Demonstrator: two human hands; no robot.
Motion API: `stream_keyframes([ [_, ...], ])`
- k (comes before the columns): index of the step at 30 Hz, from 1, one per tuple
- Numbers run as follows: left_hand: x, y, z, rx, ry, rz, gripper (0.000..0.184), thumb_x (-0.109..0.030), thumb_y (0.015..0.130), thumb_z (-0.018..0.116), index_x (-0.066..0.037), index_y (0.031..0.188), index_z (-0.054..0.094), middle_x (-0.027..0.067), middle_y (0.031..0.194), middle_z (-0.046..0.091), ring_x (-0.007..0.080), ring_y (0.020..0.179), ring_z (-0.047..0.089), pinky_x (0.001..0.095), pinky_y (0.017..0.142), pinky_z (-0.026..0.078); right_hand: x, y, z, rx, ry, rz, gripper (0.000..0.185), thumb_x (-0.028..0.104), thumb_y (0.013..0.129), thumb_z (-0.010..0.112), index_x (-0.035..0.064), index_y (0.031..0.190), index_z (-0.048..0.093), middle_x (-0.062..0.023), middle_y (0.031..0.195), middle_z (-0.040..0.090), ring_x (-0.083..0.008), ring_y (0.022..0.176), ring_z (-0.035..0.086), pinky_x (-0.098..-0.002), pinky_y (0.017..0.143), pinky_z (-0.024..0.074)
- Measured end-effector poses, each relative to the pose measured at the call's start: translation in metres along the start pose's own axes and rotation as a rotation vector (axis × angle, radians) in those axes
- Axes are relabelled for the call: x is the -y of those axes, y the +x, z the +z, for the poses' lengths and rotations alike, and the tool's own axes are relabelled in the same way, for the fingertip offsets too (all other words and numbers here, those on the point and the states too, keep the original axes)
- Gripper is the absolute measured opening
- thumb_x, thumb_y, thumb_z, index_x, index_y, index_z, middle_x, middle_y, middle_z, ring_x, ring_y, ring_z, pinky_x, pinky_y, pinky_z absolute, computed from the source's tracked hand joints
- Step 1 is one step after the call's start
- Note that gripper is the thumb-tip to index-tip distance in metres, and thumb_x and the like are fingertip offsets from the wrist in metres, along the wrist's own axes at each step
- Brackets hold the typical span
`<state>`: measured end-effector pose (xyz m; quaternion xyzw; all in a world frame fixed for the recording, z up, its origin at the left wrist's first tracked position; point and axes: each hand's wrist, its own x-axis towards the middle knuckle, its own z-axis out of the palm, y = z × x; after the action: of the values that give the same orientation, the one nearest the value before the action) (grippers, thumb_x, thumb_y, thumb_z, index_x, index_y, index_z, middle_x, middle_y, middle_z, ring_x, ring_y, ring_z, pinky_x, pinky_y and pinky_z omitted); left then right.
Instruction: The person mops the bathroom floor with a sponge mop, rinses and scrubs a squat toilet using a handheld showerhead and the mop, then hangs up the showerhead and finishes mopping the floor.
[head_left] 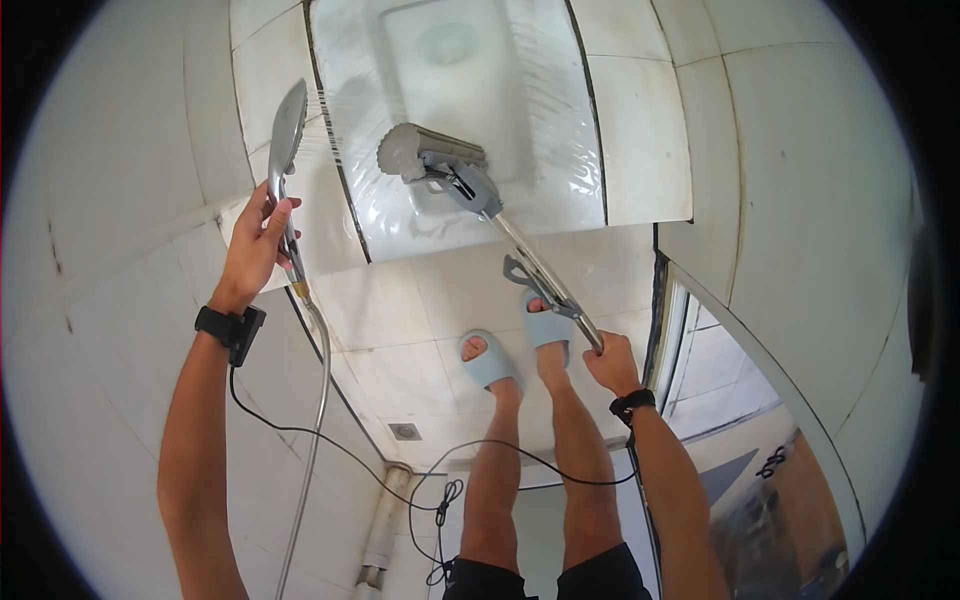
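Observation:
My left hand (262, 240) is closed round the handle of a chrome shower head (288, 125), which sprays water to the right over the squat toilet (550, 200). A silvery hose (325, 370) hangs from its lower end. In my right hand (612, 362) is the pole of a sponge mop (540, 265), gripped near its end. The mop's grey roller head (435, 150) is over the near part of the wet toilet basin; whether it touches the surface I cannot tell. A grey lever (535, 285) sticks out from the pole.
Pale tiles cover the walls and the raised step (640, 140) round the toilet. I stand in light blue slippers (490, 360) on the lower floor, near a small drain (404, 431). A black cable (540, 458) loops between my wrists. A doorway (690, 340) is at right.

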<state>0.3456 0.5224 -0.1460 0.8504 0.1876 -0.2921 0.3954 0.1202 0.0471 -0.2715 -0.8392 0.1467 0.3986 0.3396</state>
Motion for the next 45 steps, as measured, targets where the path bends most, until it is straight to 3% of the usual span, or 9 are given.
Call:
stream_keyframes([
  [11, -0.015, 0.015, 0.015, 0.042, 0.049, 0.036, 0.053, -0.035, 0.101, 0.048, -0.006, 0.144, 0.035, 0.0104, 0.115, 0.061, 0.0106, 0.078, 0.060, 0.0221, 0.052, 0.052, -0.002, -0.001, 0.001, 0.009, 0.001, -0.026, 0.013, 0.009, 0.071, 0.057, -0.0027, 0.075, 0.061, -0.0259, 0.068, 0.060, -0.0455, 0.068, 0.059, -0.0516, 0.065, 0.0484],
  [20, -0.025, 0.020, 0.028, 0.047, 0.298, -0.009, 0.051, -0.032, 0.100, 0.050, -0.006, 0.143, 0.039, 0.0082, 0.113, 0.062, 0.0085, 0.075, 0.056, 0.0211, 0.051, 0.051, -0.011, -0.002, 0.006, 0.014, -0.064, -0.019, 0.015, 0.012, 0.072, 0.059, -0.0010, 0.079, 0.061, -0.0239, 0.072, 0.063, -0.0462, 0.068, 0.060, -0.0529, 0.067, 0.0493],
  [22, -0.029, 0.018, 0.029, -0.057, 0.222, 0.082, 0.045, -0.029, 0.099, 0.053, -0.007, 0.137, 0.045, 0.0022, 0.085, 0.052, 0.0094, 0.058, 0.050, 0.0250, 0.048, 0.049, -0.010, -0.004, 0.009, -0.066, -0.086, -0.031, 0.015, 0.012, 0.072, 0.059, -0.0026, 0.075, 0.058, -0.0254, 0.065, 0.060, -0.0451, 0.063, 0.059, -0.0512, 0.062, 0.0484],
  [27, -0.058, 0.008, 0.032, -0.110, 0.220, 0.132, 0.047, -0.028, 0.098, 0.055, -0.006, 0.139, 0.045, 0.0017, 0.085, 0.054, 0.0062, 0.061, 0.050, 0.0230, 0.048, 0.049, 0.002, -0.007, 0.006, -0.053, -0.123, 0.015, 0.018, 0.015, 0.075, 0.061, -0.0004, 0.084, 0.060, -0.0250, 0.069, 0.062, -0.0449, 0.067, 0.062, -0.0526, 0.066, 0.0508],
  [29, -0.067, 0.003, 0.036, -0.134, 0.235, 0.127, 0.048, -0.027, 0.098, 0.055, -0.005, 0.139, 0.045, 0.0015, 0.084, 0.053, 0.0066, 0.062, 0.051, 0.0228, 0.047, 0.050, 0.013, -0.008, 0.003, -0.044, -0.139, 0.038, 0.018, 0.015, 0.076, 0.061, 0.0003, 0.086, 0.061, -0.0251, 0.070, 0.063, -0.0448, 0.068, 0.063, -0.0527, 0.066, 0.0516],
  [31, -0.075, 0.001, 0.039, -0.146, 0.340, 0.117, 0.049, -0.027, 0.098, 0.056, -0.003, 0.138, 0.044, 0.0020, 0.082, 0.053, 0.0074, 0.060, 0.051, 0.0229, 0.047, 0.050, 0.019, -0.007, 0.000, -0.037, -0.177, 0.023, 0.028, 0.030, 0.083, 0.064, 0.0016, 0.083, 0.060, -0.0260, 0.068, 0.063, -0.0444, 0.065, 0.063, -0.0523, 0.065, 0.0527],
  [34, -0.064, 0.003, 0.038, -0.140, 0.323, 0.080, 0.047, -0.027, 0.098, 0.056, -0.001, 0.136, 0.045, 0.0035, 0.081, 0.054, 0.0085, 0.059, 0.052, 0.0242, 0.048, 0.052, 0.016, -0.008, 0.005, -0.058, -0.186, -0.013, 0.031, 0.033, 0.084, 0.064, 0.0022, 0.084, 0.059, -0.0248, 0.067, 0.063, -0.0441, 0.064, 0.063, -0.0526, 0.064, 0.0527],
  [41, -0.058, -0.003, 0.046, -0.183, 0.448, 0.143, 0.043, -0.026, 0.098, 0.056, 0.000, 0.130, 0.047, 0.0082, 0.074, 0.056, 0.0161, 0.048, 0.056, 0.0302, 0.044, 0.049, 0.029, -0.015, -0.003, -0.066, -0.199, 0.016, 0.030, 0.033, 0.084, 0.064, 0.0032, 0.084, 0.059, -0.0238, 0.067, 0.063, -0.0431, 0.065, 0.064, -0.0519, 0.063, 0.0527],
  [45, -0.075, -0.008, 0.048, -0.198, 0.468, 0.216, 0.039, -0.024, 0.098, 0.055, 0.000, 0.129, 0.047, 0.0086, 0.067, 0.056, 0.0188, 0.045, 0.056, 0.0317, 0.044, 0.047, 0.057, -0.021, -0.028, -0.049, -0.265, 0.035, 0.023, 0.024, 0.081, 0.062, 0.0023, 0.085, 0.059, -0.0238, 0.070, 0.064, -0.0417, 0.068, 0.065, -0.0511, 0.066, 0.0531],
])
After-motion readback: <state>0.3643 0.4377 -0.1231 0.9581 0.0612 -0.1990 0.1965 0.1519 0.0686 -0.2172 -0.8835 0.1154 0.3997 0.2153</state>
